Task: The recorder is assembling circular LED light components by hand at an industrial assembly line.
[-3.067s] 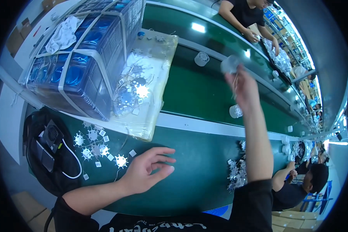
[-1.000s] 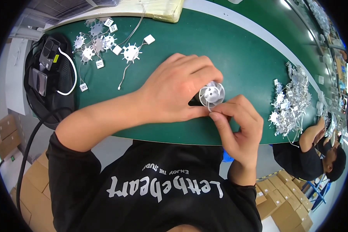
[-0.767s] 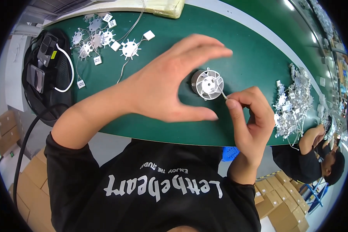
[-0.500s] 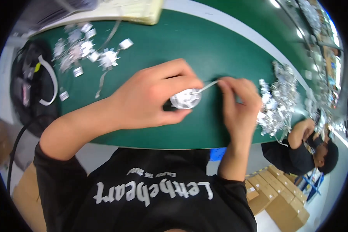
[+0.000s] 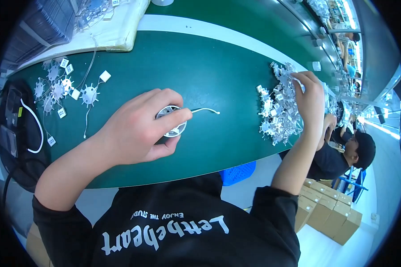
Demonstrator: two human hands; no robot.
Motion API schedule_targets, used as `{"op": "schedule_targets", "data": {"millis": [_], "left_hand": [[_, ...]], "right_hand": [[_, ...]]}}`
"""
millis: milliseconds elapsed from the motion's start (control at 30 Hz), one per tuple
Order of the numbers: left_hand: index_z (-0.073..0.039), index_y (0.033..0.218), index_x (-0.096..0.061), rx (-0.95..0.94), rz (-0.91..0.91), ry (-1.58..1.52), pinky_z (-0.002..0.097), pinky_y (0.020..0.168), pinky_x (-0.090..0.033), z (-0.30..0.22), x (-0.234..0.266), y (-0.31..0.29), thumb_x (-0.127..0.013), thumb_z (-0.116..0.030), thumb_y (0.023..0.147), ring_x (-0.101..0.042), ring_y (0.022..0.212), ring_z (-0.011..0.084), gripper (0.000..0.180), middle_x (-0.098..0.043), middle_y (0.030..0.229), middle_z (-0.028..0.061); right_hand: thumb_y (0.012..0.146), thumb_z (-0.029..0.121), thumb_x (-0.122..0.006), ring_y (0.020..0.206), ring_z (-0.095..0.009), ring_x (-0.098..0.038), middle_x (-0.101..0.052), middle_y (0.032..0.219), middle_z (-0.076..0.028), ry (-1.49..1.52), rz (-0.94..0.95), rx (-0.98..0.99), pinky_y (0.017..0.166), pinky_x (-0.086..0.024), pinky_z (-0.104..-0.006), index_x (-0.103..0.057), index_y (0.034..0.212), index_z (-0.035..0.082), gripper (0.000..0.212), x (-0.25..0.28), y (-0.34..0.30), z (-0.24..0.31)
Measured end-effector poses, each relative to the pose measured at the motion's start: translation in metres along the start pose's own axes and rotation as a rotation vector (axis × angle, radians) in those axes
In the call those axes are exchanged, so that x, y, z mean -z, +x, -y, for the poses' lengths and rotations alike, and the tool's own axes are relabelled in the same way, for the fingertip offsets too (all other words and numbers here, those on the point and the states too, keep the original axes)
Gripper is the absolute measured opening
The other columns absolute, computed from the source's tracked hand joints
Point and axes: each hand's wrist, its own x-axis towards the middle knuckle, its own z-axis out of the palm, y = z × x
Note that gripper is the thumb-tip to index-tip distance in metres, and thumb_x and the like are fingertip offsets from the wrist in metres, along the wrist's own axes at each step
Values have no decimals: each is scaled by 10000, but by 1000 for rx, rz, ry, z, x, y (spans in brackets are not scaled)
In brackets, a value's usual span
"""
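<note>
Left hand (image 5: 140, 127): From my distant station, I saw it curled around the white cup (image 5: 178, 130), thumb on the near side.
Cup: It was near the middle of the green desk (image 5: 205, 147), its round, spoked face partly showing between finger and thumb; I could not tell whether it touched the surface.
Wire (image 5: 205, 109): Thin and white, it stretched rightward from beside the index fingertip.
Right hand (image 5: 309, 93): It reached over the far side of the pile (image 5: 278, 113), thumb and fingers drawn close; I could not tell whether they pinched a piece.
Pile: Silvery, wired parts lay heaped at the desk's right.
Left side: I spotted similar star-shaped parts (image 5: 58, 89) spread near a black bag (image 5: 26, 167).
Right edge: A co-worker (image 5: 336, 158) wore a black cap.
Floor: A blue basket (image 5: 238, 173) and brown cartons (image 5: 332, 213) stood below.
</note>
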Motion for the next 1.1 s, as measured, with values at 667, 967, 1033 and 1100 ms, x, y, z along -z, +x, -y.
{"op": "schedule_targets", "data": {"millis": [667, 967, 1033, 1100], "left_hand": [[-55, 1352, -700, 44, -249, -170, 418, 897, -589, 0, 7, 1, -948, -199, 787, -683, 1157, 310, 633, -647, 1340, 141], [29, 1285, -708, 388, -156, -736, 329, 893, -637, -4, 25, -4, -838, -40, 947, -772, 1021, 205, 369, -771, 1152, 139], [48, 1254, -714, 559, -260, -1053, 306, 893, -647, -3, 21, -4, -796, 10, 977, -785, 997, 179, 291, -790, 1084, 126], [52, 1250, -714, 561, -248, -1065, 308, 901, -648, -5, 23, -1, -790, 8, 983, -781, 1023, 177, 281, -788, 1101, 131]], "right_hand": [[952, -95, -666, 829, -185, -664, -677, 942, -95, 959, 123, -13, 772, -524, -293, -708, 1034, -44, 106, 35, 6, 163], [970, -82, -671, 856, -191, -663, -664, 931, -107, 1078, 588, -105, 725, -515, -262, -719, 1029, -35, 90, 27, 10, 220], [942, -79, -728, 858, -200, -684, -686, 949, -111, 1097, 243, -103, 714, -532, -267, -750, 1049, -26, 121, 17, 1, 235], [928, -77, -757, 859, -204, -694, -697, 958, -113, 1093, 78, -106, 708, -541, -270, -766, 1059, -21, 142, 7, -6, 236]]}}
